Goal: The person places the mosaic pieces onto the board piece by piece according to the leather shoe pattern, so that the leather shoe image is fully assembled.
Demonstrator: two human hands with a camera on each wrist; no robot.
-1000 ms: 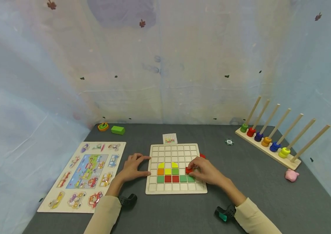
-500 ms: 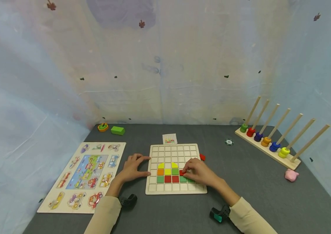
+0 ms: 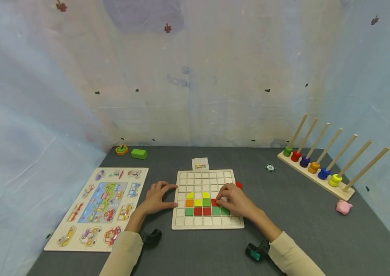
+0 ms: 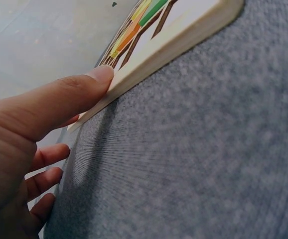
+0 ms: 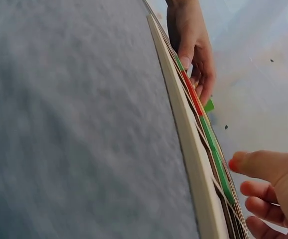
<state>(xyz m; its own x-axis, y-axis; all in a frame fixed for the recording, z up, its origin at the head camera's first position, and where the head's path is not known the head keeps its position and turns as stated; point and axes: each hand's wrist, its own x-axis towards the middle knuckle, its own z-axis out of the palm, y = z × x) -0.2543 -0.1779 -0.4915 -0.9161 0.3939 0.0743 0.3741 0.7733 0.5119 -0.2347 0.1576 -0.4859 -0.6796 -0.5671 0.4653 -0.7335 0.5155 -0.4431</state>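
A wooden grid board (image 3: 208, 224) lies on the dark table with yellow, orange, green and red tiles in its cells. My left hand (image 3: 156, 197) touches the board's left edge, thumb and forefinger spread apart; in the left wrist view the thumb (image 4: 69, 97) rests on the rim. Over the right part of the board, my right hand (image 3: 237, 201) pinches a red square tile (image 3: 213, 202), which lies in the cell right of a green tile (image 3: 206, 202). The fingers partly cover it. In the right wrist view a bit of red shows at the thumb tip.
A pattern card (image 3: 200, 163) lies behind the board, and a red piece (image 3: 238, 184) beside its right edge. Left is a vehicle puzzle (image 3: 103, 203); a green block (image 3: 139, 153) sits behind it. A peg stand (image 3: 319, 177), pink pig (image 3: 344, 207) and round chip (image 3: 270, 167) are right.
My right hand has moved left with the red tile, bringing it over to the cell beside the green tile, where it now lies flatter. The left hand has stayed at the board's edge.
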